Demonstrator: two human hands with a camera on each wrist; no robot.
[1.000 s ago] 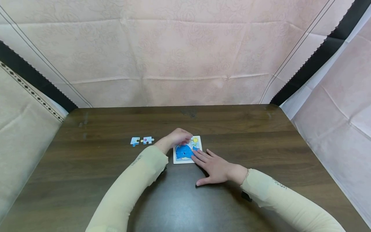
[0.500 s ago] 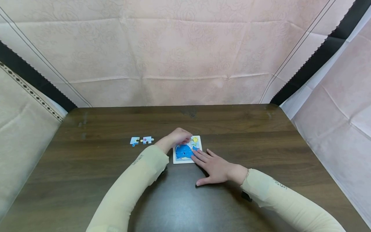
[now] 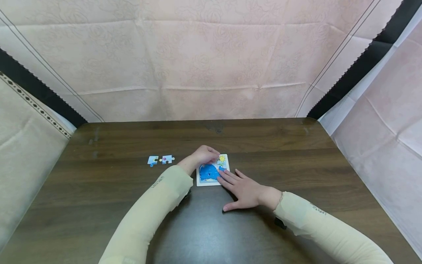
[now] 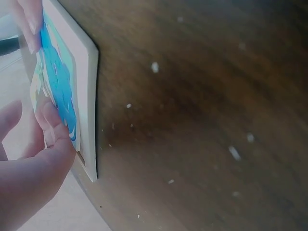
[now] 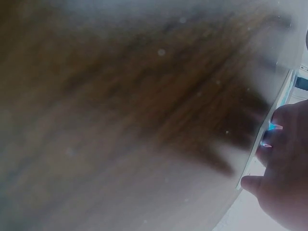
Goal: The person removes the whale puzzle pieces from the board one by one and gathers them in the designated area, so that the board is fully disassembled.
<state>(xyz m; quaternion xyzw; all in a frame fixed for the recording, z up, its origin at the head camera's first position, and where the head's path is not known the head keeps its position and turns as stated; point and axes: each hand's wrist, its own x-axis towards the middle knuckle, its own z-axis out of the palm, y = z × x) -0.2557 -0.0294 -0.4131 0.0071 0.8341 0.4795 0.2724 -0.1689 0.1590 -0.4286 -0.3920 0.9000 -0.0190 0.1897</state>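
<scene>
White-framed whale jigsaw puzzle (image 3: 208, 173) lies flat on the wooden table (image 3: 263, 143); the left hand (image 3: 205, 155) reaches over its upper left, back upward, fingers bent down at the picture, and whether they pinch a piece I cannot tell; the right hand (image 3: 247, 191) lies at its lower right, palm down and holding nothing, fingers spread wide with tips on the puzzle, thumb splayed away from it; left of the puzzle sit one loose jigsaw piece (image 3: 153, 160) and, nearer it, another jigsaw piece (image 3: 167, 159).

Left hand (image 3: 206, 155) curls, right hand (image 3: 244, 191) lies outspread
</scene>
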